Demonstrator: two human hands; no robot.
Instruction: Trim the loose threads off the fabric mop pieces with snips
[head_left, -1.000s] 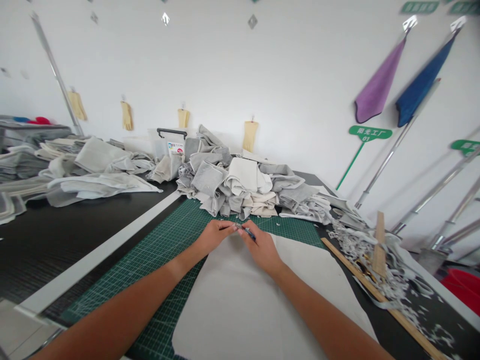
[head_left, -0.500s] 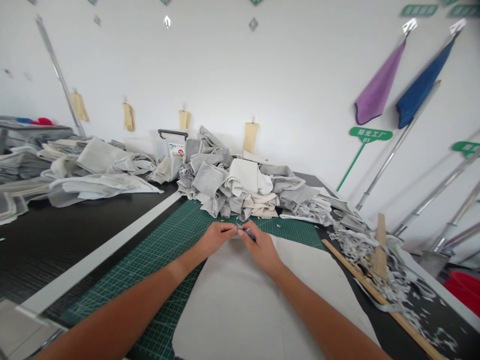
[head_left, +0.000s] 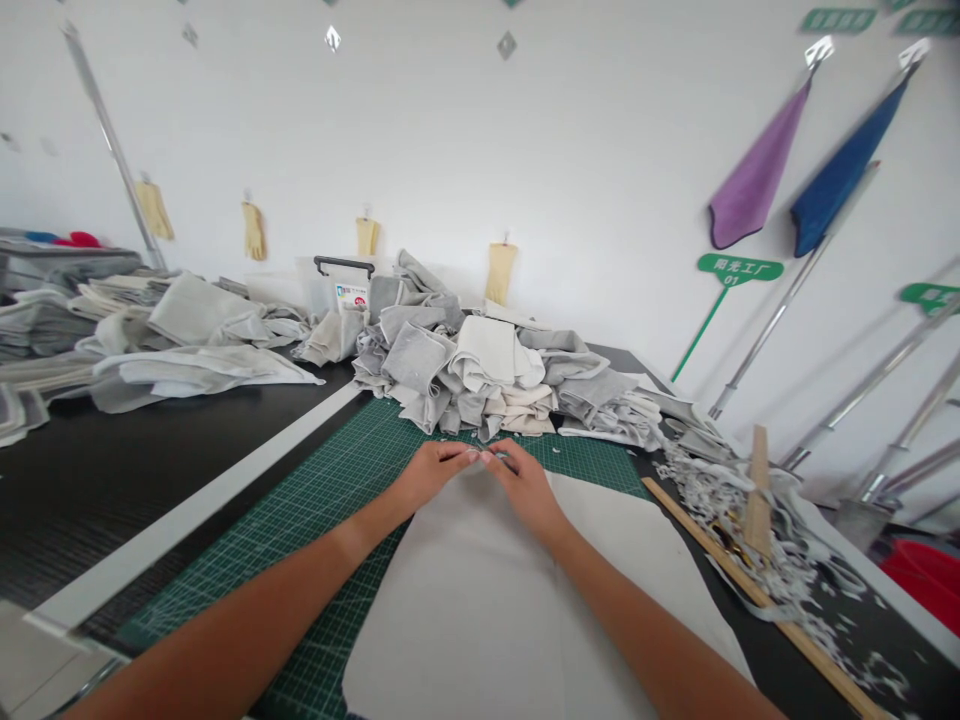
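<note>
Seems light, soft and limp, best taken by far edge of pale cloth (head_left: 465, 600), pinched there in left hand (head_left: 430, 475) and right hand (head_left: 527, 488).

Hands (head_left: 436, 474) pinching pale cloth (head_left: 465, 600), green mat (head_left: 322, 490)

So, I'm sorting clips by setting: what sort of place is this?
Probably a textile workshop: a green gridded cutting mat lies under a large pale grey cloth sheet, a heap of folded grey and white cloths stands behind, and shredded whitish fabric offcuts are piled at the right.
</note>
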